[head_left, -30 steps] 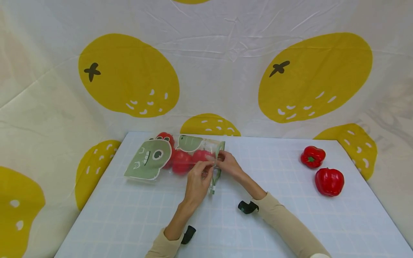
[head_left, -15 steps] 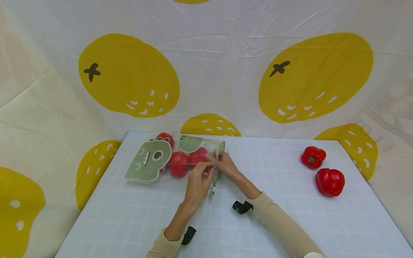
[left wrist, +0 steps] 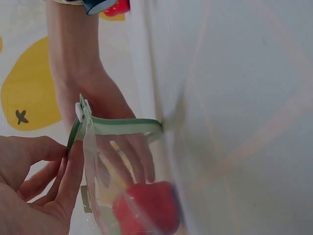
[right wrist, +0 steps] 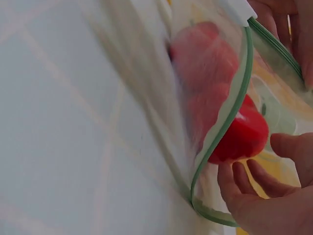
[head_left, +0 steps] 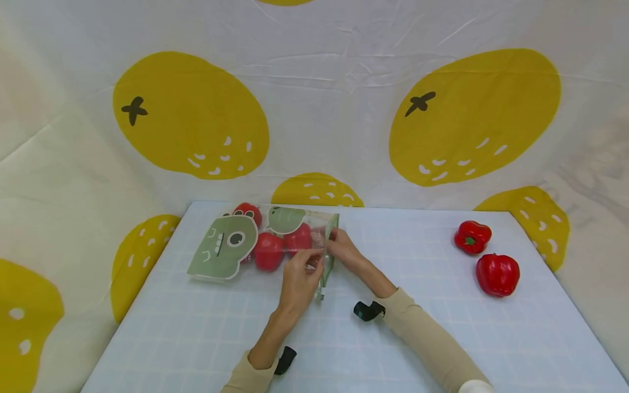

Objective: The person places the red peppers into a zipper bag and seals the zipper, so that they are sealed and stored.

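A clear zip bag (head_left: 221,251) with a green dinosaur print lies on its side, mouth facing right. Several red bell peppers (head_left: 268,252) are inside it. My left hand (head_left: 297,278) pinches the near edge of the bag's mouth; in the left wrist view, thumb and fingers of the left hand (left wrist: 36,183) hold the green zip strip (left wrist: 127,126). My right hand (head_left: 344,251) reaches through the mouth. In the right wrist view, the fingers of the right hand (right wrist: 274,196) are spread and loosely bent close to the nearest pepper (right wrist: 242,134), not wrapped round it.
Two more red bell peppers, a smaller one (head_left: 473,238) and a larger one (head_left: 498,275), sit at the right of the pale checked tabletop (head_left: 196,327). A white zip slider (right wrist: 238,10) sits on the strip. A cloth with yellow fruit prints (head_left: 329,109) hangs behind.
My right hand has moved left, further into the bag's mouth. The peppers inside have shifted to the left. My left hand keeps its pinch on the bag's edge.
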`<action>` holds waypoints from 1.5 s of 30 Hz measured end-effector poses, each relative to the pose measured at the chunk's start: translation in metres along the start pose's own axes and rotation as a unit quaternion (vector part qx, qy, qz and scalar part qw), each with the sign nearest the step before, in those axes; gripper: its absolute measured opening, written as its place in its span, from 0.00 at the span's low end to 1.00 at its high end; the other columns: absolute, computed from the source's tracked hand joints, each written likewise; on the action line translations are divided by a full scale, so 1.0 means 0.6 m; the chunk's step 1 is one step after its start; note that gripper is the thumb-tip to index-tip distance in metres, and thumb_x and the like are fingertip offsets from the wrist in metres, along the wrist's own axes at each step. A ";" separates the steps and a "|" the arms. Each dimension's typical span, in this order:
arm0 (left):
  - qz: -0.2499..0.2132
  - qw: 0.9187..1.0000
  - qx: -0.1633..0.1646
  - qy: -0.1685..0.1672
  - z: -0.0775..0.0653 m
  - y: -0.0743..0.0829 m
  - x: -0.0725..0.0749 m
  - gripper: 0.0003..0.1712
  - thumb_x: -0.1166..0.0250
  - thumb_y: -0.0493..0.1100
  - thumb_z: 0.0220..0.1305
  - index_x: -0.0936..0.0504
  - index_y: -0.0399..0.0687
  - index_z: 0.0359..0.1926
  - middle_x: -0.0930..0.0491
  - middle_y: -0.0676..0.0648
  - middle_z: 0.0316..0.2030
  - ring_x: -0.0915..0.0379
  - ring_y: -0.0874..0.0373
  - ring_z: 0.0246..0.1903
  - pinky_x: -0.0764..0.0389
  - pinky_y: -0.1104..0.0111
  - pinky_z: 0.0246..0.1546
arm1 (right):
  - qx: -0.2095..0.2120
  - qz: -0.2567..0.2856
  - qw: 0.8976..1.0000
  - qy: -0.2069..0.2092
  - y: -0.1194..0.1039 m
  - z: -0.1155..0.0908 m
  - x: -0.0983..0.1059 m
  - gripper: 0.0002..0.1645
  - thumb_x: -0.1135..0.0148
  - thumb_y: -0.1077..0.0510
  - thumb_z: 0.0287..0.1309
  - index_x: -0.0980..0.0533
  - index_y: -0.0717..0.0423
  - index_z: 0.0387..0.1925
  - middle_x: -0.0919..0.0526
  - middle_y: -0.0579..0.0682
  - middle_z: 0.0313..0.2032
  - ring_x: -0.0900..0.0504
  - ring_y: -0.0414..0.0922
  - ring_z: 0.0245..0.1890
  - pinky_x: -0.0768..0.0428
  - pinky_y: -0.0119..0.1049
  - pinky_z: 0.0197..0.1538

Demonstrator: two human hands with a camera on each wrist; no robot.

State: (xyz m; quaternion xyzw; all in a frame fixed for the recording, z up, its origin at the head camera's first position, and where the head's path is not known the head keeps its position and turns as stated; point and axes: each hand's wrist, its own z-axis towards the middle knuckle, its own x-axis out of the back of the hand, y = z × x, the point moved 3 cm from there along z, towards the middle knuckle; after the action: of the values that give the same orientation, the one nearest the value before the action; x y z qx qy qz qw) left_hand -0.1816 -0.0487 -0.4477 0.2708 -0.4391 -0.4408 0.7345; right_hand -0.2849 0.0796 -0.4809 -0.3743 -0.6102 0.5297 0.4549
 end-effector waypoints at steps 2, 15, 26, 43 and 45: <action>-0.004 1.000 0.005 0.001 0.000 -0.002 0.001 0.11 0.29 0.27 0.60 0.14 0.34 0.45 0.15 0.43 0.36 0.16 0.53 0.33 0.13 0.68 0.35 | 0.005 -0.005 1.000 -0.001 0.000 0.000 0.006 0.23 0.42 0.60 0.68 0.23 0.70 0.59 0.17 0.63 0.55 0.21 0.49 0.53 0.22 0.34 0.54; -0.004 0.999 0.036 0.001 -0.001 -0.007 0.005 0.11 0.27 0.30 0.60 0.14 0.36 0.45 0.14 0.44 0.37 0.16 0.54 0.34 0.13 0.70 0.35 | -0.004 0.007 1.000 -0.004 0.001 -0.019 0.059 0.22 0.39 0.61 0.71 0.25 0.70 0.61 0.18 0.64 0.55 0.17 0.45 0.51 0.17 0.39 0.57; -0.012 0.998 0.054 -0.014 -0.003 -0.013 0.000 0.12 0.27 0.32 0.61 0.14 0.36 0.47 0.14 0.44 0.38 0.16 0.54 0.35 0.13 0.70 0.38 | 0.007 0.015 0.999 0.037 -0.003 -0.041 0.124 0.22 0.38 0.60 0.71 0.24 0.70 0.60 0.21 0.71 0.57 0.18 0.57 0.56 0.18 0.43 0.60; -0.014 0.998 0.053 -0.004 -0.008 -0.014 -0.003 0.11 0.26 0.32 0.60 0.13 0.36 0.45 0.14 0.44 0.36 0.16 0.54 0.34 0.13 0.70 0.37 | -0.007 -0.051 0.990 0.128 -0.017 -0.096 0.240 0.26 0.36 0.49 0.71 0.23 0.64 0.59 0.18 0.60 0.55 0.18 0.39 0.48 0.21 0.26 0.57; -0.014 0.998 0.054 -0.004 -0.009 -0.014 -0.004 0.12 0.26 0.32 0.60 0.13 0.36 0.45 0.13 0.44 0.37 0.16 0.54 0.34 0.14 0.71 0.37 | -0.014 -0.064 0.988 0.139 -0.019 -0.105 0.254 0.28 0.37 0.46 0.71 0.24 0.63 0.60 0.18 0.59 0.56 0.19 0.44 0.52 0.23 0.23 0.56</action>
State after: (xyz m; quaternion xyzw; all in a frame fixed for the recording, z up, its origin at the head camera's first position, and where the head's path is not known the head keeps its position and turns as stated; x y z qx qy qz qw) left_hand -0.1808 -0.0504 -0.4576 0.3144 -0.4616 -0.4281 0.7105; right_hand -0.2714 0.2400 -0.4438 -0.4112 -0.5709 0.4336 0.5631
